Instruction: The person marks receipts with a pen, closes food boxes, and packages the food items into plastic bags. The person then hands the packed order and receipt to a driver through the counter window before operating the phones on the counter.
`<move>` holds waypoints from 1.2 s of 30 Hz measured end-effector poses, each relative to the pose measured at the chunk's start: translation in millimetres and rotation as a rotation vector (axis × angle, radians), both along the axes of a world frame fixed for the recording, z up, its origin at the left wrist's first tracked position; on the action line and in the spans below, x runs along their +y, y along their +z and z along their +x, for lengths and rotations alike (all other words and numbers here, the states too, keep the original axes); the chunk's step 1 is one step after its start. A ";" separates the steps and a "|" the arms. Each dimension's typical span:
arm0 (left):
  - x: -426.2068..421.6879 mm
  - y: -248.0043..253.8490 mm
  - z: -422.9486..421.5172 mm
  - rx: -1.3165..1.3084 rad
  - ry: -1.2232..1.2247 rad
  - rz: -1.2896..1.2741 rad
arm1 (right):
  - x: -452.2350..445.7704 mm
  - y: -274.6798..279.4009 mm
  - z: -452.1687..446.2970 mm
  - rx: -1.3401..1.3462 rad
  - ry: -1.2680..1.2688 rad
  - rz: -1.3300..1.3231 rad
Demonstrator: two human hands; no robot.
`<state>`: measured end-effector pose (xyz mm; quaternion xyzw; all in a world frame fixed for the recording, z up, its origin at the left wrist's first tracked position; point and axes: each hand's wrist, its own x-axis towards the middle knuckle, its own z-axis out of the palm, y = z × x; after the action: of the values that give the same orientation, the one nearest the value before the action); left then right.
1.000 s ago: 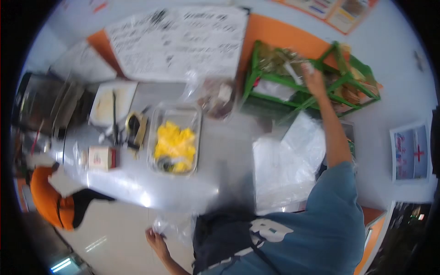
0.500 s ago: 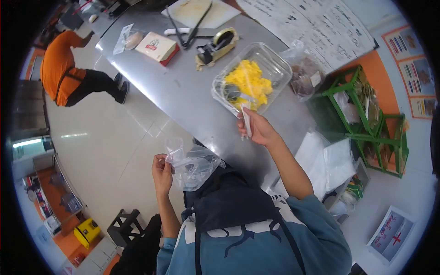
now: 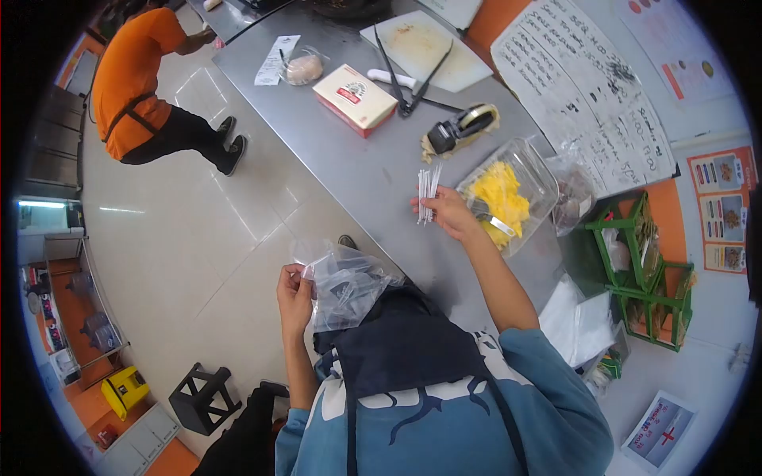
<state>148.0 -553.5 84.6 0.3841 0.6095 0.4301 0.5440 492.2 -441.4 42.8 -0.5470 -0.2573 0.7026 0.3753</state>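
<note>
My left hand (image 3: 295, 300) pinches the edge of a clear plastic bag (image 3: 348, 287), which hangs in front of my apron. Over the steel table, my right hand (image 3: 449, 213) is closed around a bundle of thin white strips (image 3: 427, 190), whose exact kind I cannot make out. Just right of that hand stands a clear plastic tub (image 3: 542, 170) with a soft yellow mass (image 3: 502, 194) in it. A metal utensil (image 3: 494, 219) rests in the yellow mass, its bowl end partly hidden.
On the steel table (image 3: 317, 135) are a tape dispenser (image 3: 462, 127), a cardboard box (image 3: 355, 97), black tongs (image 3: 406, 99), a knife (image 3: 393, 78) and a cutting board (image 3: 429, 49). Green crates (image 3: 647, 297) stand at right. A person in orange (image 3: 136, 71) bends at far left.
My view has swung, so the table things appear further right and the tub is now right of my right hand. The white strips are fanned out more. Both hands keep their hold.
</note>
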 end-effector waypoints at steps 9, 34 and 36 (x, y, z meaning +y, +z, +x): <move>76.0 1.7 -49.0 -0.006 -0.104 -0.009 | 59.4 -33.3 -21.3 -1.062 0.232 0.164; 134.2 83.1 17.1 0.352 -0.461 0.302 | 59.6 -18.6 -194.8 -0.068 0.114 0.649; 127.0 60.1 -2.8 0.614 -0.386 0.298 | 103.5 -25.7 -186.5 0.406 -0.179 0.485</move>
<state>145.3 -426.5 144.7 0.6773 0.5915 0.2685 0.3454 305.7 -337.9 17.1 -0.3108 -0.2881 0.6798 0.5986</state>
